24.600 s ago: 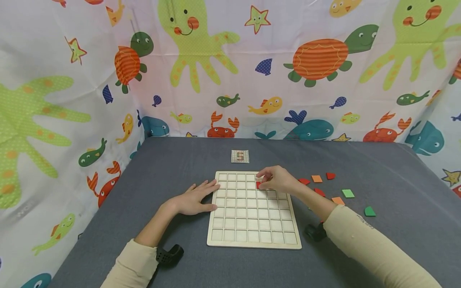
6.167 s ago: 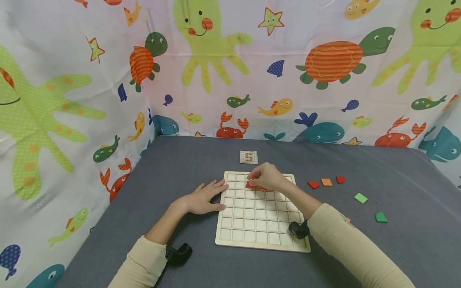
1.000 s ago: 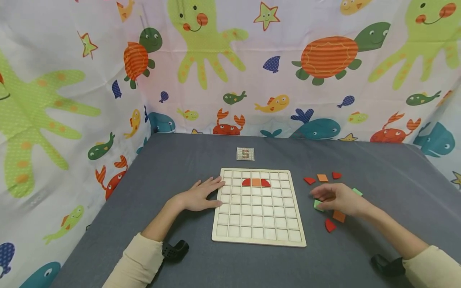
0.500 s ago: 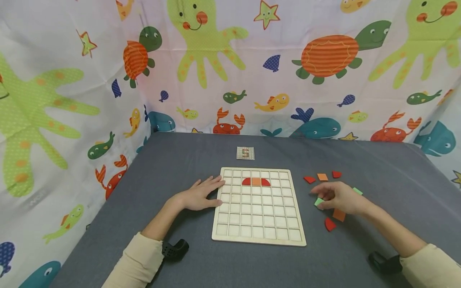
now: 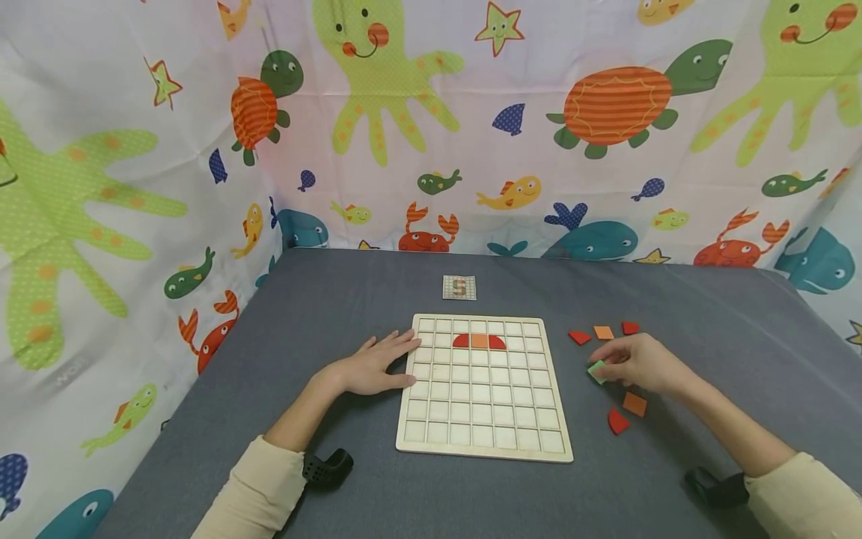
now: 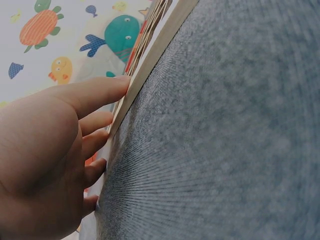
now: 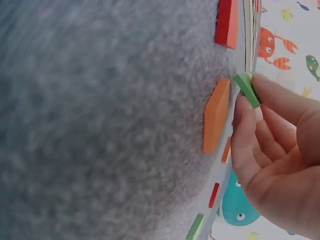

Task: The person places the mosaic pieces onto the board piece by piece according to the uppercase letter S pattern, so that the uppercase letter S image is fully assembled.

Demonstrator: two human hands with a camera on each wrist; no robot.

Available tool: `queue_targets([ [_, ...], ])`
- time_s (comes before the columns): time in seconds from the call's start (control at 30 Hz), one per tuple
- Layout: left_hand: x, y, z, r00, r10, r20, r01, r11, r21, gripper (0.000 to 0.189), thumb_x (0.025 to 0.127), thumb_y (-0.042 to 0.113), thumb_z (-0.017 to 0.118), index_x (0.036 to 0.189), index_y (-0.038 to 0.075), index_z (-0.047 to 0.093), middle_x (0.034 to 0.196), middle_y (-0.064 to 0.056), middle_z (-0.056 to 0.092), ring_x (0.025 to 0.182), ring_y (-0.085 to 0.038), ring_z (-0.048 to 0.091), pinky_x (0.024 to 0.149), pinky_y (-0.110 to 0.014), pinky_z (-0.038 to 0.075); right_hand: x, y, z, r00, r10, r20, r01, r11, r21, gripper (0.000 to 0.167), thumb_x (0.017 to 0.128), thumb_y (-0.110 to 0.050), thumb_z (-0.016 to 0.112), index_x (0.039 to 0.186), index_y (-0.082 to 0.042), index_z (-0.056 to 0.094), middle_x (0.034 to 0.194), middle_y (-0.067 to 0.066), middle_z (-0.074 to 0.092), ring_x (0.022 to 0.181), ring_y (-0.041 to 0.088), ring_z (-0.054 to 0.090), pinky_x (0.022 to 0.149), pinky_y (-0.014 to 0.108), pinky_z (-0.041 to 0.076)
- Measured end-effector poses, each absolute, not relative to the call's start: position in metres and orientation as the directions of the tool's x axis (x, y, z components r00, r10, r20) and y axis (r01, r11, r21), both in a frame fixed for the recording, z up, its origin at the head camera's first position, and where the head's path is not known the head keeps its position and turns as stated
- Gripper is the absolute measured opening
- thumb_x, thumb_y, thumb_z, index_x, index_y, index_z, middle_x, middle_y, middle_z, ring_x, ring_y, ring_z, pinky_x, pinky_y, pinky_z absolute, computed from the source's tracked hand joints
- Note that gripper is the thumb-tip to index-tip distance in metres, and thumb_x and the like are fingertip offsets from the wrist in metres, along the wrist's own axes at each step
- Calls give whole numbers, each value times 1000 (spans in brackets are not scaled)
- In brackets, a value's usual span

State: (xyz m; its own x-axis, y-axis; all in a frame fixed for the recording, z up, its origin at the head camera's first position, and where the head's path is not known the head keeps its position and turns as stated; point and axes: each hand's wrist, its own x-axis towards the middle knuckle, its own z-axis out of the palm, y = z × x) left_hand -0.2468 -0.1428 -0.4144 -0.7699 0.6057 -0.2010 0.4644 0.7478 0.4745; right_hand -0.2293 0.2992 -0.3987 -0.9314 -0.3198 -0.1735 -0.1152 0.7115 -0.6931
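Observation:
My right hand [image 5: 643, 363] pinches a small green tile [image 5: 596, 372] between thumb and fingers, to the right of the board. In the right wrist view the green tile [image 7: 248, 90] is tilted and raised off the cloth. My left hand [image 5: 370, 370] lies with fingers spread, its fingertips and thumb at the left edge of the wooden grid board [image 5: 481, 412]. The left wrist view shows that hand's thumb at the board's side [image 6: 155, 52]. Within the board's second row sit an orange square [image 5: 479, 341] and two red rounded pieces, one on either side.
Around my right hand lie loose tiles: a red piece [image 5: 579, 337], an orange square [image 5: 603, 332], another red [image 5: 630, 328], a darker orange square [image 5: 634, 404] and a red quarter-round [image 5: 617, 421]. A small pattern card [image 5: 459, 287] lies behind the board.
Since the oldest frame, an orange square and two red pieces have come to sit on the board. My right hand has just raised the green tile slightly; my left hand stays put.

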Motion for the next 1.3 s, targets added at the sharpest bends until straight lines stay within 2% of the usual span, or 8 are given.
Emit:
queue_targets([
  [0.17, -248, -143, -415, -770, 604, -203, 463, 750, 473, 71, 96, 42, 54, 152, 11, 24, 158, -8, 15, 144, -30, 6, 110, -57, 3, -230, 296, -396, -942, -262, -209, -28, 684, -729, 34, 86, -24, 72, 110, 1, 68, 92, 5, 69, 81, 21, 63, 68, 32, 54],
  [0.37, -249, -143, -417, -770, 603, -210, 461, 753, 471, 71, 96, 43, 54, 153, 13, 24, 158, -6, 15, 144, -29, 5, 110, -56, 3, -230, 290, -395, -947, -248, -206, -6, 652, -758, 38, 87, -24, 72, 111, 4, 66, 88, 7, 69, 79, 23, 65, 69, 33, 54],
  [0.7, -250, -142, -418, -774, 598, -206, 457, 754, 472, 72, 95, 43, 55, 152, 12, 25, 158, -6, 15, 144, -30, 6, 110, -57, 2, -233, 272, -396, -939, -240, -247, 85, 535, -840, 48, 87, -21, 72, 121, 9, 59, 99, 9, 67, 84, 18, 67, 75, 32, 54],
  [0.93, -249, -143, -419, -775, 598, -205, 457, 753, 474, 71, 95, 43, 55, 152, 12, 25, 157, -6, 15, 144, -30, 6, 110, -57, 3, -236, 255, -397, -944, -246, -220, 69, 506, -860, 43, 89, -20, 70, 119, 8, 61, 103, 12, 67, 83, 21, 67, 74, 33, 55],
  [1.3, -249, -144, -419, -777, 596, -204, 453, 754, 476, 71, 95, 43, 55, 152, 12, 25, 157, -7, 16, 144, -30, 6, 110, -56, 3, -244, 227, -398, -933, -201, -298, 171, 484, -858, 42, 87, -18, 72, 120, 6, 61, 94, 8, 68, 79, 18, 65, 72, 31, 55],
])
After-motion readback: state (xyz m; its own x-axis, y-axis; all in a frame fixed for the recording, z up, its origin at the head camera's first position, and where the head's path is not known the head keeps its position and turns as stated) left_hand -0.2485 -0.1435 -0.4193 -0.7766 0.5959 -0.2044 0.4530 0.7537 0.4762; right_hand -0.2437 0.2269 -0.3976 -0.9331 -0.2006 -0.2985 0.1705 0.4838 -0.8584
